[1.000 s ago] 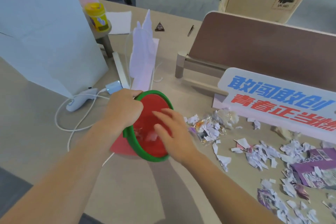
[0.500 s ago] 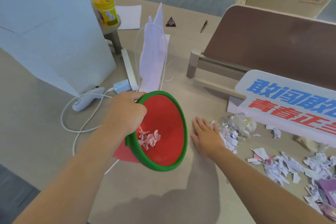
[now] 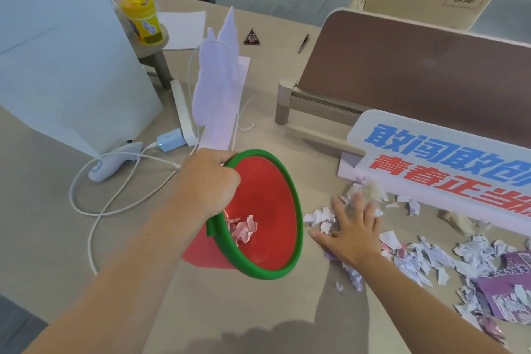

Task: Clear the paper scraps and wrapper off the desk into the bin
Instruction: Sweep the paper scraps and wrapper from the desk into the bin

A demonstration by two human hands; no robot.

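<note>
- Bin (image 3: pixel 267 210): red inside, green rim, tilted with its mouth toward the right. We hold it just above the desk (image 3: pixel 230 310), a few crumpled scraps lying low inside.
- Left hand (image 3: pixel 205 184): our fingers are curled tight around the bin's rim at its upper left edge, knuckles up.
- Right hand (image 3: pixel 352 228): flat, palm down, fingers spread wide. It lies on the nearest scraps, just right of the bin's mouth, gripping nothing that we can see.
- Paper scraps (image 3: pixel 431 260): white and pale violet bits strewn over the desk from under our right hand out to the right edge.
- Wrapper (image 3: pixel 508 282): purple and torn, lying among the scraps at the far right, well apart from the bin.
- Sign (image 3: pixel 442 169): white board with blue and red characters, standing just behind the scraps.
- Brown stand (image 3: pixel 402 77): behind the sign.
- White cable (image 3: pixel 115 210): looped on the desk left of the bin, near a small white charger (image 3: pixel 170 139).
- Yellow cup (image 3: pixel 142 20): at the far left, on a small round stand.
</note>
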